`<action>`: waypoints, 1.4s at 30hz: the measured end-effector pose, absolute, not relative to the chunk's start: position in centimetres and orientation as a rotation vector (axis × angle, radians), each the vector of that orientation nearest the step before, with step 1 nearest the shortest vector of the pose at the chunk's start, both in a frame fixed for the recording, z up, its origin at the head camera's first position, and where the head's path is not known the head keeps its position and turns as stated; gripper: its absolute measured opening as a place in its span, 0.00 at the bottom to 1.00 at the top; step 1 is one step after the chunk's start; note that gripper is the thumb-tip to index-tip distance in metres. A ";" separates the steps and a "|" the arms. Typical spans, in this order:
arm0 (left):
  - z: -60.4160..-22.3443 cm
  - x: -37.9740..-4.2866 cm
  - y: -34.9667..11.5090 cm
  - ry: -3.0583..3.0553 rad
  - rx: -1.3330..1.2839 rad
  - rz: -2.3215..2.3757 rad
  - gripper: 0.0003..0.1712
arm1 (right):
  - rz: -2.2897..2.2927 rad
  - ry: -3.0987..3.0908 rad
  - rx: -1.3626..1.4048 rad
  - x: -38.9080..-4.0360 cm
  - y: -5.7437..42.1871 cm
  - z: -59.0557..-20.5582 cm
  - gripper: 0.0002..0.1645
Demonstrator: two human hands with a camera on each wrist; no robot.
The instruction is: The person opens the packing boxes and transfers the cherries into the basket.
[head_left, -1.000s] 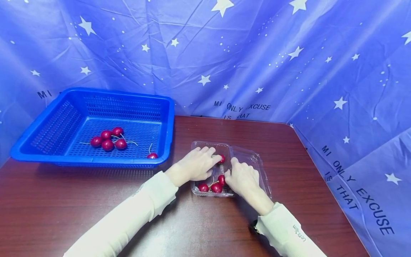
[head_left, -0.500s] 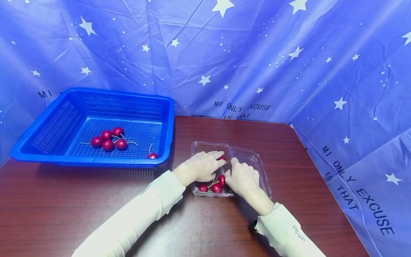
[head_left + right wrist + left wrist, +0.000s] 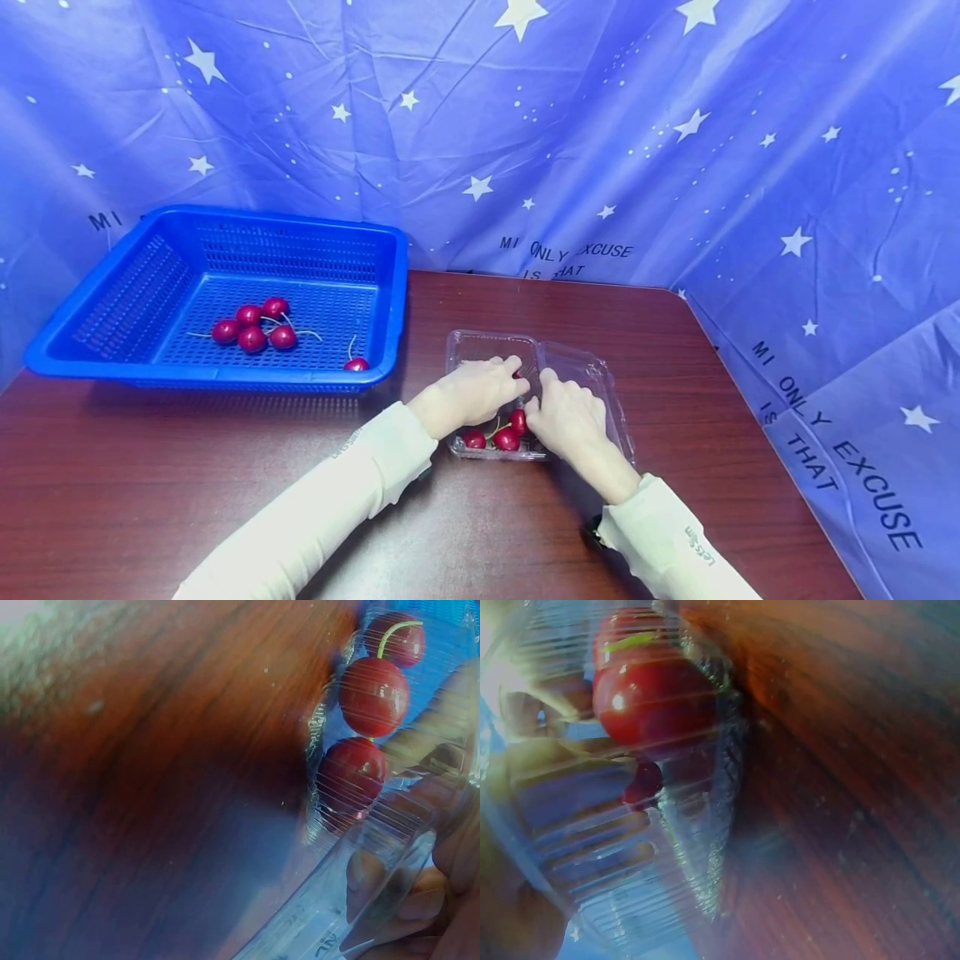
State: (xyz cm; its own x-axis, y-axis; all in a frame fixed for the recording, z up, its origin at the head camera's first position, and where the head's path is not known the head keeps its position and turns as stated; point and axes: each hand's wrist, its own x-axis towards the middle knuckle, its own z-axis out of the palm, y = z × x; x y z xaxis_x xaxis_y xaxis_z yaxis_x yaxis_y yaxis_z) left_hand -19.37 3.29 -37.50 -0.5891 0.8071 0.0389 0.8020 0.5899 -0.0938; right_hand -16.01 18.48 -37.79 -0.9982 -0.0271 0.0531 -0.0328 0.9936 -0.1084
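My left hand (image 3: 480, 392) reaches into a clear plastic clamshell box (image 3: 491, 337), its fingers curled around a cherry (image 3: 517, 374) that is mostly hidden behind them. Through the plastic in the left wrist view, that dark red cherry (image 3: 643, 784) shows at the fingertips. With my right hand (image 3: 567, 414) I grip the box at the hinge side, where base and lid meet; in the right wrist view the fingers (image 3: 365, 874) show through the plastic. Several stemmed cherries (image 3: 506, 439) lie at the near end of the box. The lid (image 3: 592, 379) lies folded open to the right.
A blue plastic basket (image 3: 401, 292) stands on the left of the brown wooden table (image 3: 480, 533). Inside are several cherries (image 3: 252, 338) in a cluster and a lone cherry (image 3: 356, 364) by the near right corner. A starry blue cloth (image 3: 480, 125) hangs behind and to the right.
My left hand has shifted right within the box, and its fingers have closed over the far cherry. My right hand and the box have stayed in place.
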 end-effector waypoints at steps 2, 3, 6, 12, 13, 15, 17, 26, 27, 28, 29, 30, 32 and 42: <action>-37.7 -19.3 3.4 -2.708 -1.395 0.107 0.22 | 0.170 -3.090 0.044 -16.0 18.5 -37.8 0.15; -37.8 -19.2 3.4 -2.696 -1.397 0.112 0.22 | 0.171 -3.093 0.044 -16.0 18.5 -37.8 0.15; -38.0 -19.1 3.6 -2.679 -1.399 0.126 0.22 | 0.173 -3.099 0.046 -16.0 18.5 -37.7 0.15; -38.2 -19.0 3.7 -2.718 -1.397 0.152 0.23 | 0.173 -3.086 0.046 -16.0 18.5 -37.7 0.14; -38.3 -19.0 3.7 -2.720 -1.399 0.152 0.23 | 0.173 -3.083 0.046 -16.0 18.4 -37.8 0.14; -38.4 -19.0 3.6 -2.708 -1.401 0.142 0.22 | 0.174 -3.079 0.050 -16.0 18.5 -37.8 0.14; -38.7 -19.0 3.5 -2.691 -1.399 0.122 0.20 | 0.172 -3.075 0.051 -16.0 18.5 -37.8 0.14; -39.1 -18.7 3.5 -2.694 -1.346 0.053 0.18 | 0.176 -3.059 0.069 -15.9 18.4 -37.8 0.13; -39.2 -18.7 3.6 -2.685 -1.339 0.051 0.17 | 0.176 -3.057 0.068 -15.9 18.4 -37.8 0.13; -39.3 -18.7 3.6 -2.678 -1.333 0.050 0.17 | 0.177 -3.057 0.067 -15.9 18.4 -37.8 0.14; -39.3 -18.7 3.6 -2.670 -1.328 0.050 0.17 | 0.176 -3.057 0.066 -16.0 18.4 -37.8 0.14; -39.4 -18.7 3.7 -2.662 -1.325 0.049 0.16 | 0.176 -3.059 0.063 -16.0 18.4 -37.8 0.14; -39.6 -18.7 3.7 -2.653 -1.320 0.049 0.17 | 0.174 -3.062 0.060 -16.0 18.4 -37.9 0.15; -39.8 -18.6 3.8 -2.698 -1.274 -0.010 0.16 | 0.173 -3.056 0.067 -15.9 18.4 -37.8 0.15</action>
State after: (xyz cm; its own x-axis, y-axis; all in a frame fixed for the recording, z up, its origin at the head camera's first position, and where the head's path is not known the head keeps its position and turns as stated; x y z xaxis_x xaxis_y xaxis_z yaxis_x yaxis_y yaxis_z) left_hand -18.64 3.76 -39.75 -0.6251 0.7669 0.1454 0.7680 0.6376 -0.0611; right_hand -15.93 18.37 -37.84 -0.9958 -0.0389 0.0824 -0.0479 0.9927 -0.1107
